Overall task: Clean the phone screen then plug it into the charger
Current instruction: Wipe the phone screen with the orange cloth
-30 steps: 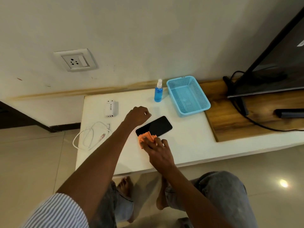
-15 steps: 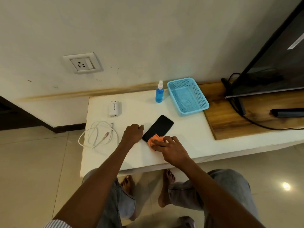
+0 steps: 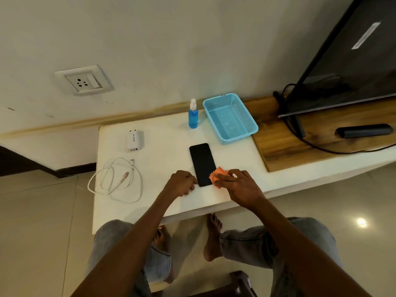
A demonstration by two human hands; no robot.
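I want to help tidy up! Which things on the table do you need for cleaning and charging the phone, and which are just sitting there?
Needed for the job:
phone
orange cloth
spray bottle
charger plug
white cable
wall socket

Just lying about:
blue basket
television
black remote

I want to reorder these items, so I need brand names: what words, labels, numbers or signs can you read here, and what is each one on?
White charger adapter: a dark printed line runs along its top face, too small and blurred to read.
Light blue plastic mesh basket: a small tag on its far rim, too small to read.
Blue liquid spray bottle, black phone, orange cloth, white wall socket: no readable text.
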